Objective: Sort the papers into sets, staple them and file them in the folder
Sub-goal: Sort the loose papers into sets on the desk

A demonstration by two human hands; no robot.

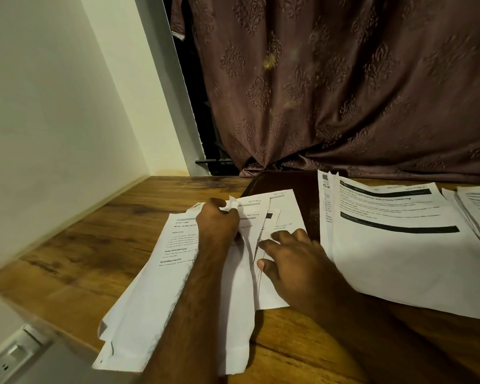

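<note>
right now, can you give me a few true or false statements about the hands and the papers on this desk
1. The left hand pinches the top corner of a sheet in the fanned stack of papers. True.
2. The right hand holds a stapler. False: it rests with spread fingers on the fanned sheets, and no stapler is in view.
3. A second pile of printed pages lies to the right of the hands. True.
4. The papers lie on a glass table. False: they lie on a wooden desk.
5. A patterned curtain hangs behind the desk. True.
</note>
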